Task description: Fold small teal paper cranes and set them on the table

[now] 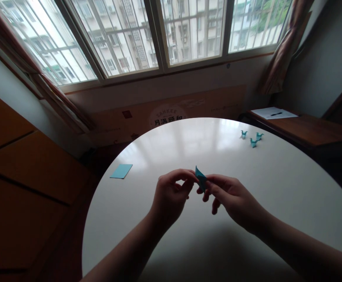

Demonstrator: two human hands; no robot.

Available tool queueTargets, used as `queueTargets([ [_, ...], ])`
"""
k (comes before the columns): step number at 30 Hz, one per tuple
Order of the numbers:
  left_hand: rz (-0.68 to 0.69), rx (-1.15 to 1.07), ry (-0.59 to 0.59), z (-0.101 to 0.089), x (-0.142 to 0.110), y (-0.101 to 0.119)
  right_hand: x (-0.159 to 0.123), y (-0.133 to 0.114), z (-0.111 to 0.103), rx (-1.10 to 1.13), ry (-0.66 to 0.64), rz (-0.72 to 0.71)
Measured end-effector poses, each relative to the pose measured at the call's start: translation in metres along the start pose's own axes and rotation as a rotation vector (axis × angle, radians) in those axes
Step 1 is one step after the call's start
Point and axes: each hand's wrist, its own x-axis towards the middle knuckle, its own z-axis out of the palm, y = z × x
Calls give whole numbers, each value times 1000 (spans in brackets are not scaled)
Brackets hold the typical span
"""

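Note:
A small piece of folded teal origami paper (200, 178) is held up above the white round table (124, 235), between my two hands. My left hand (172, 192) pinches its left edge with thumb and forefinger. From the other side, my right hand (231, 196) grips it between thumb and index finger, the other fingers curled loosely below. The paper stands tilted, with one pointed tip upward. Its lower part is partly hidden by my fingers.
Three small folded teal paper birds (252, 142) stand at the table's far right. A stack of square teal paper (121, 171) lies near the left edge. Beyond the right rim, a wooden desk (308, 127) bears a white sheet (272, 113) and a dark pen (276, 114).

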Motion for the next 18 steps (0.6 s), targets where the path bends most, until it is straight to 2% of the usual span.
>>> queueTargets([
  [4,66,145,-6,-1,0,2,1,2,1,10,18,-2],
  [11,106,195,-67,-4,-3,7,0,5,2,-39,20,-65],
  [15,98,219,-68,-5,-2,8,0,5,1,-20,4,-77],
  [18,142,243,-59,-5,-1,7,0,3,1,0,8,-61],
])
